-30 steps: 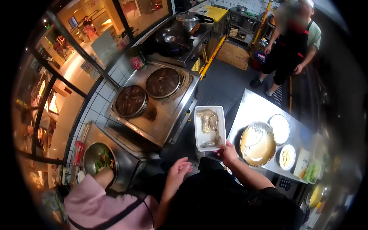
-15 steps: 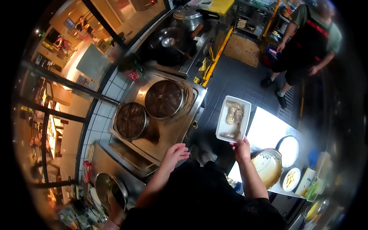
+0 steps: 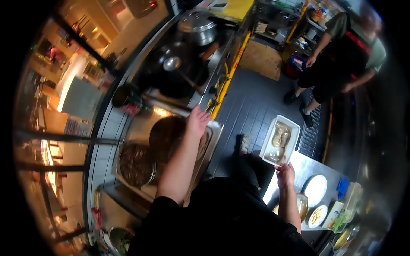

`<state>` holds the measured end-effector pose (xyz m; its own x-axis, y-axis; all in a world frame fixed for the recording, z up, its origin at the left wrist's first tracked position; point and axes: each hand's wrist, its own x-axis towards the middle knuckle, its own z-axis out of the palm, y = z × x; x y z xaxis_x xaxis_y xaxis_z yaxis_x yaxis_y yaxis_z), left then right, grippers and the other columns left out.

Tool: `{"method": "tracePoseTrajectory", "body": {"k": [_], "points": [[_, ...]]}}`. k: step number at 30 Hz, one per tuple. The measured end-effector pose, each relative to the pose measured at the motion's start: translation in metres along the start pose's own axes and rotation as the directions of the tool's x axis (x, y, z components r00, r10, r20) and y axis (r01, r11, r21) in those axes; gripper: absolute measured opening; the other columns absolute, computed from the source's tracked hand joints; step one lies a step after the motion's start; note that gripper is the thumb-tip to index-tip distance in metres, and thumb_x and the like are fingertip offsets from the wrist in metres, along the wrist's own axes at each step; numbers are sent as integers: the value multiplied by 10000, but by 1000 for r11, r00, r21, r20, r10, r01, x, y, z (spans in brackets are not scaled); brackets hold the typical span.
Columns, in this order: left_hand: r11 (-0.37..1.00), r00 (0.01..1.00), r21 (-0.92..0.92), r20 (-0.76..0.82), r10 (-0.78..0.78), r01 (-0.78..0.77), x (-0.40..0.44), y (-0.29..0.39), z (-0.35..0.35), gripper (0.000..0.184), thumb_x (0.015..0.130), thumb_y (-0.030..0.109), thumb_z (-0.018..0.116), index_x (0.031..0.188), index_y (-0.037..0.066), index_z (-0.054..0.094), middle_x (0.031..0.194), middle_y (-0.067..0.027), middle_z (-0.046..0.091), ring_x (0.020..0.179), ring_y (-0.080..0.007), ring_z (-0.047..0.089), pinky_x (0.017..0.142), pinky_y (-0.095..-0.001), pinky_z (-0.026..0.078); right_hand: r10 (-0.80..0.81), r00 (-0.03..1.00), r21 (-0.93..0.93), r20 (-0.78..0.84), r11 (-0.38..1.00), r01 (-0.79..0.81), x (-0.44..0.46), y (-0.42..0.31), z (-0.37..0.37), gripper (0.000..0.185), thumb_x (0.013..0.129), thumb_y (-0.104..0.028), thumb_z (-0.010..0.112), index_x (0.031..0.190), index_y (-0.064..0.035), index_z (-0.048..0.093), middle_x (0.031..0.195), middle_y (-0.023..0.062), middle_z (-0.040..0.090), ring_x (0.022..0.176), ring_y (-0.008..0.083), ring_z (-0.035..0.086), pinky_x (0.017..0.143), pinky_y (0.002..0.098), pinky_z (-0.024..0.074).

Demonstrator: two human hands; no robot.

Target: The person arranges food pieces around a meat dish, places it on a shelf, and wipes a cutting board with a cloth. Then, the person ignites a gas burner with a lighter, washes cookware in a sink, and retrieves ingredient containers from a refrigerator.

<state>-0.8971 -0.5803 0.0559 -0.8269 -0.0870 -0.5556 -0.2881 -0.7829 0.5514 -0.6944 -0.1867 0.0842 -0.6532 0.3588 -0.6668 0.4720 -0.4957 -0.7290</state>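
Note:
My right hand [image 3: 285, 175] grips the near end of a white plastic tray [image 3: 267, 147], holding it over the floor beside the steel table. In the tray lie pale, wet-looking pieces [image 3: 281, 135], perhaps in clear plastic; I cannot tell their kind. My left hand [image 3: 198, 122] reaches forward above the stove edge, fingers stretched out and nothing in them. Just ahead of it, apart from the fingertips, ends the handle of a ladle [image 3: 172, 64] resting in a black wok [image 3: 149, 70]. My left forearm partly hides a round pot of dark liquid [image 3: 164, 132].
A second round pot [image 3: 136, 164] with dark contents stands at left. Beyond the wok is a lidded pot [image 3: 197, 27]. The steel table [image 3: 273, 187] bears white plates [image 3: 315, 190] and a patterned bowl [image 3: 302, 207]. A person in a dark apron [image 3: 341, 55] stands ahead right.
My left hand has moved forward, from near the stove's front corner towards the ladle handle. The view has shifted, and one of my feet now shows stepped ahead. The tray stays in my right hand.

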Motion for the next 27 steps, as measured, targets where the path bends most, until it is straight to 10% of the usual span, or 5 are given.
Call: {"method": "tracePoseTrajectory", "body": {"k": [6, 16, 19, 22, 27], "points": [[952, 997, -305, 57, 53, -33, 82, 4, 46, 649, 938, 409, 660, 1304, -48, 380, 1283, -281, 471, 1232, -397, 494, 1103, -522, 403, -7, 998, -45, 69, 999, 10, 133, -101, 11, 372, 918, 22, 380, 1264, 10, 518, 1017, 149, 666, 650, 187, 665, 475, 220, 462], [966, 855, 113, -450, 259, -233, 57, 102, 93, 194, 1006, 252, 560, 867, 117, 581, 687, 19, 515, 591, -100, 491, 488, -277, 382, 28, 986, -130, 166, 991, -6, 365, -293, 133, 428, 848, 31, 471, 1268, 16, 554, 869, 118, 656, 570, 130, 589, 446, 247, 463], [353, 659, 929, -333, 674, 109, 10, 119, 185, 154, 977, 158, 568, 929, 16, 604, 738, -101, 613, 679, -252, 614, 558, -402, 456, -8, 967, -118, 255, 992, 39, 444, -346, 220, 366, 882, 19, 457, 1235, 44, 548, 897, 146, 651, 562, 141, 605, 441, 244, 467], [-307, 561, 940, 178, 808, 145, 6, 130, 204, 193, 918, 54, 602, 1073, -60, 618, 875, -228, 677, 794, -413, 648, 693, -458, 495, -12, 952, -68, 306, 997, 34, 526, -396, 327, 251, 928, 11, 418, 1161, -5, 511, 831, 115, 594, 656, 209, 670, 459, 237, 487], [-79, 560, 953, -104, 822, 294, 28, 184, 269, 282, 873, 22, 626, 1145, -43, 658, 931, -235, 698, 861, -370, 694, 751, -412, 515, 38, 940, 32, 338, 998, -52, 628, -465, 500, 226, 944, 18, 391, 1149, 81, 462, 882, 216, 633, 709, 263, 696, 476, 235, 520]]}}
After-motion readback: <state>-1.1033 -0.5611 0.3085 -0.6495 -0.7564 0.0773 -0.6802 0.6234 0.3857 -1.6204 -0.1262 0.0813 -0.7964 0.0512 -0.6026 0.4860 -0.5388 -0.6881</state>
